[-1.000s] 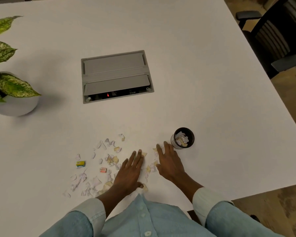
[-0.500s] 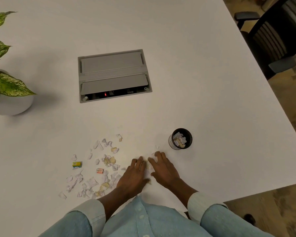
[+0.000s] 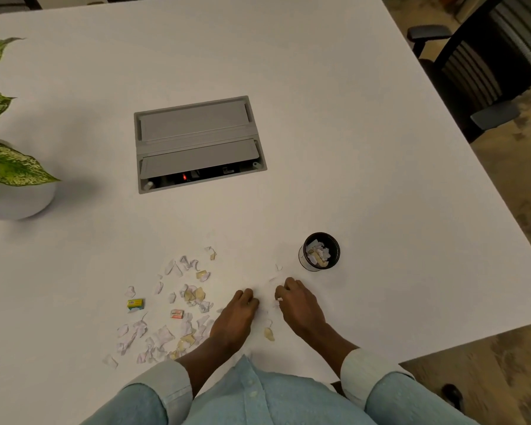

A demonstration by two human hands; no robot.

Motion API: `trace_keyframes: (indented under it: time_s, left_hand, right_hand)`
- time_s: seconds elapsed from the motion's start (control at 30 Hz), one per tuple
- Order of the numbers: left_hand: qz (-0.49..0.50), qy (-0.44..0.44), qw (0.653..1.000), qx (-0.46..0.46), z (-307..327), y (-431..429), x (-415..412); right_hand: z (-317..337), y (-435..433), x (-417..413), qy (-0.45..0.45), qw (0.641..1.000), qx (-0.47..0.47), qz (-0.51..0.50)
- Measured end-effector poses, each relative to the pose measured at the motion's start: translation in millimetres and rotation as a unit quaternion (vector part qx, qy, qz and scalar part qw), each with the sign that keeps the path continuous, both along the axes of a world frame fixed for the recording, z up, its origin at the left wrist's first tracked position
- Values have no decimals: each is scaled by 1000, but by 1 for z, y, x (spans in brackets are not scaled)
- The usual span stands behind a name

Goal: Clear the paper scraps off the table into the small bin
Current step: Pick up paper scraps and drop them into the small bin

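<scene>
Both hands have curled since a second ago: left hand (image 3: 238, 314) and right hand (image 3: 298, 302) bunch scraps (image 3: 163, 332), seemingly. Bin (image 3: 319, 252) partly filled; most scraps remain near the tabletop's front edge.

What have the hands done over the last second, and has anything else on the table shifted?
Both hands went from flat and spread to curled, drawing toward the person and together, raking scraps between them. The left hand and right hand now bunch white scraps under the fingers; whether any are actually gripped is unclear. The small bin, the scrap pile on the left and the two small coloured boxes look unchanged.
</scene>
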State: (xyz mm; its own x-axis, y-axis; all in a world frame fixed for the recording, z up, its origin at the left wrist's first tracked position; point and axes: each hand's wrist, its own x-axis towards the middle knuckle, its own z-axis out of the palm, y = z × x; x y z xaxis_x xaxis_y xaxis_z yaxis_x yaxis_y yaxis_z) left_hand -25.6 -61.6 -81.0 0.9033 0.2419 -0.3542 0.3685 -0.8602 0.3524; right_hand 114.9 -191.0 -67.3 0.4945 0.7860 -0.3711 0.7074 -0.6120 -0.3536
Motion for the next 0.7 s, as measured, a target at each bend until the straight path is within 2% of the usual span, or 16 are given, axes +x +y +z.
trace_keyframes:
  time_s: [0.2,0.37,0.5,0.7]
  left_hand:
    - [134,-91,984,-67,17,6,21]
    - [230,-180,946,-139,50,1,60]
    - [230,-227,928,-187,77,-5,98]
    - [217,-223,926,-214,94,-8,146]
  right_hand:
    - [33,0,5,-11,990,103,-97]
    - [68,1,23,-6,950,200,-240]
    - [86,1,51,-26,919,226,-322]
    - [91,-5,88,-36,903,205,-377]
